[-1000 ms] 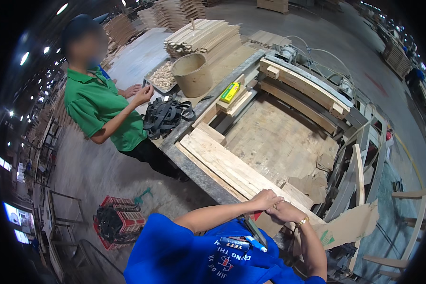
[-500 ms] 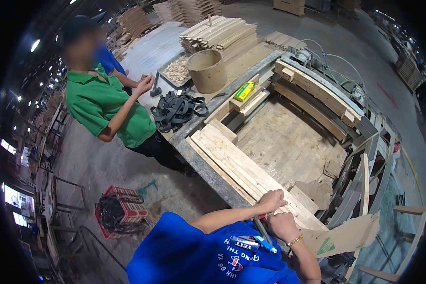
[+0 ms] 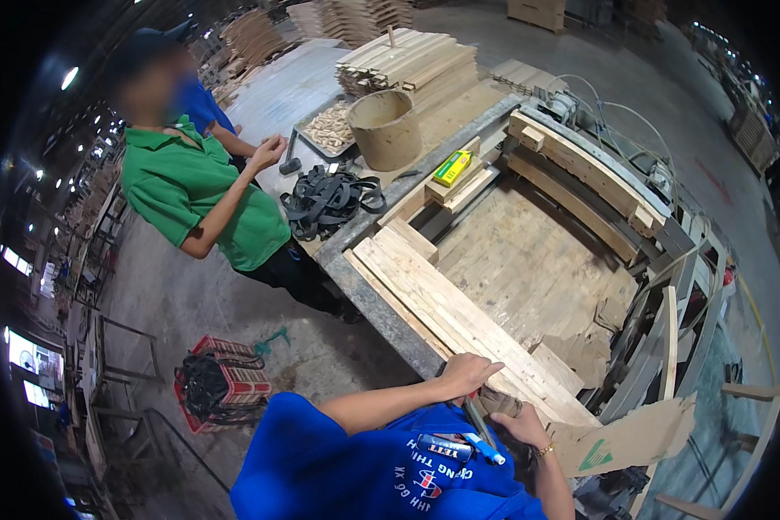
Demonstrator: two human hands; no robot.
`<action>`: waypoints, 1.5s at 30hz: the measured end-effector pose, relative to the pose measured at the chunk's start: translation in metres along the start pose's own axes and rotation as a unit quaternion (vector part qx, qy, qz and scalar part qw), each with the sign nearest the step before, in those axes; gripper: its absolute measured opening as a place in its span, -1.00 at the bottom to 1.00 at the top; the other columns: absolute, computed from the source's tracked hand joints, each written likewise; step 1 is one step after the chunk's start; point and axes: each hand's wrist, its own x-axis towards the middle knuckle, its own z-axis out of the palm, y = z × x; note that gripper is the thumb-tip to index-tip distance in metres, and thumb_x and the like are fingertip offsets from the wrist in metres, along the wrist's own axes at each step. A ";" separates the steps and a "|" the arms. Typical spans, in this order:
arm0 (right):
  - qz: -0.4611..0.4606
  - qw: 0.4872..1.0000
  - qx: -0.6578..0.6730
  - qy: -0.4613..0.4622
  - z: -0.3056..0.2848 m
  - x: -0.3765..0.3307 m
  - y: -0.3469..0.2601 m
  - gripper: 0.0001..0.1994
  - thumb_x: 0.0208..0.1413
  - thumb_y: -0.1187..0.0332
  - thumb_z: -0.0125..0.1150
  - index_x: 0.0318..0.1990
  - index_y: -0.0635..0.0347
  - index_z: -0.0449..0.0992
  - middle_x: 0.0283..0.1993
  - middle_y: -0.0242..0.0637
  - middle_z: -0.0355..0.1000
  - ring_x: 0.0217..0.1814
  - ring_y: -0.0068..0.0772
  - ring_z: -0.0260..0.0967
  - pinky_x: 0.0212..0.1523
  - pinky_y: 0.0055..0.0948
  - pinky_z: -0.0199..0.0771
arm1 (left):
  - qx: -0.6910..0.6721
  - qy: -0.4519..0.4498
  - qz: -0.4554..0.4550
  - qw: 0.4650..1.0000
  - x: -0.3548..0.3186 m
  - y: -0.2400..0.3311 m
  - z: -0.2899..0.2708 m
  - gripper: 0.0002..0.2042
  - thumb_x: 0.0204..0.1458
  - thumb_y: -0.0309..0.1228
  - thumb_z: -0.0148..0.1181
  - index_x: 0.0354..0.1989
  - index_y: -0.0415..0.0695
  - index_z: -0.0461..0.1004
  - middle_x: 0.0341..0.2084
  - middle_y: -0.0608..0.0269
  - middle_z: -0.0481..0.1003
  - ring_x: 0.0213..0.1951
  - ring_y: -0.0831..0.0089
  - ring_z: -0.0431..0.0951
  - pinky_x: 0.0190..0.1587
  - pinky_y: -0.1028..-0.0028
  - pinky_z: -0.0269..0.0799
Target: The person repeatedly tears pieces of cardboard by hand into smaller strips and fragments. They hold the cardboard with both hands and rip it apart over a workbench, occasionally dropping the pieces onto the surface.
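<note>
My left hand (image 3: pixel 468 376) is bent closed above the near edge of the metal bench frame, close to my body. Whatever it holds is hidden; a bit of red shows just beneath it. Lower and to the right, my right hand (image 3: pixel 526 426) has its fingers curled at a small grey-brown piece (image 3: pixel 499 402) whose kind I cannot make out. Directly beyond both hands, long pale wooden boards (image 3: pixel 459 316) lie side by side along the frame. A torn cardboard sheet (image 3: pixel 624 433) is right of my right wrist.
A yellow-green box (image 3: pixel 451 168) rests on wood blocks. Beyond are black straps (image 3: pixel 332 201), a round bin (image 3: pixel 385 130), a tray of dowels (image 3: pixel 328 128) and stacked slats (image 3: pixel 412 59). A person in green (image 3: pixel 195 178) stands left, behind a red crate (image 3: pixel 225 386) on the floor.
My left hand has drawn back left, off the boards. My right hand has shifted slightly down and turned, and the grey-brown piece now shows between the hands.
</note>
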 end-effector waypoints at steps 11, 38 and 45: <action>-0.136 0.919 0.322 0.183 0.003 0.028 -0.012 -0.76 -0.04 0.45 0.20 -0.20 0.37 0.47 -0.28 -0.29 0.48 -0.34 -0.49 0.42 -0.27 -0.51 0.42 | 0.135 0.082 0.093 0.983 0.049 0.043 -0.044 -0.60 0.06 -0.12 0.01 -0.60 -0.20 0.51 -0.76 0.03 0.42 -0.63 0.13 0.50 -0.59 0.17 0.33; -0.153 0.790 0.470 0.362 -0.019 0.051 0.005 -0.58 -0.04 0.46 0.23 -0.01 0.34 0.27 -0.09 -0.20 0.38 -0.15 -0.44 0.37 -0.13 -0.45 0.41 | -0.366 0.021 -0.160 0.917 0.104 0.056 0.025 -0.54 0.19 -0.10 -0.20 -0.10 -0.29 0.41 -0.27 -0.01 0.48 -0.17 0.23 0.45 -0.05 0.31 0.31; -0.051 0.844 0.198 0.495 -0.057 0.030 0.031 -0.21 -0.19 0.33 0.41 0.18 0.42 0.10 0.03 -0.07 0.32 0.02 -0.35 0.32 -0.05 -0.44 0.39 | -0.426 0.115 -0.157 0.884 0.080 0.003 0.015 -0.81 0.15 -0.32 -0.03 -0.45 -0.13 0.36 -0.66 0.42 0.26 -0.59 0.65 0.24 -0.55 0.60 0.19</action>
